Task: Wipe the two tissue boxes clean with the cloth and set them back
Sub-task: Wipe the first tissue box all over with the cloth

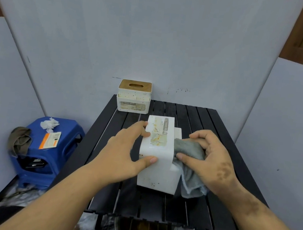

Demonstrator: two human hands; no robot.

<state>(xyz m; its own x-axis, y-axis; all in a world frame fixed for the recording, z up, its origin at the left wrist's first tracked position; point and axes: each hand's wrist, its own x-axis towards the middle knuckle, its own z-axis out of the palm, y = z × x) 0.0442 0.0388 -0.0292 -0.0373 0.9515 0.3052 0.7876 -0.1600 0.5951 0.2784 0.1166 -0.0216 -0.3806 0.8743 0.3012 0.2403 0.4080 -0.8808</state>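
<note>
From the head camera, two tissue boxes sit on the black slatted table (194,118): the near tissue box (158,154) lies on its side mid-table, the far tissue box (134,96) stands upright at the back-left edge, bare slats between them. The left hand (122,155) grips the near box; the right hand (212,158) clutches one grey cloth (190,165) against its right face.

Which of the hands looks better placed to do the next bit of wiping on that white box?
The right hand: it grips the grey cloth against the tissue box, which the left hand steadies.
</note>
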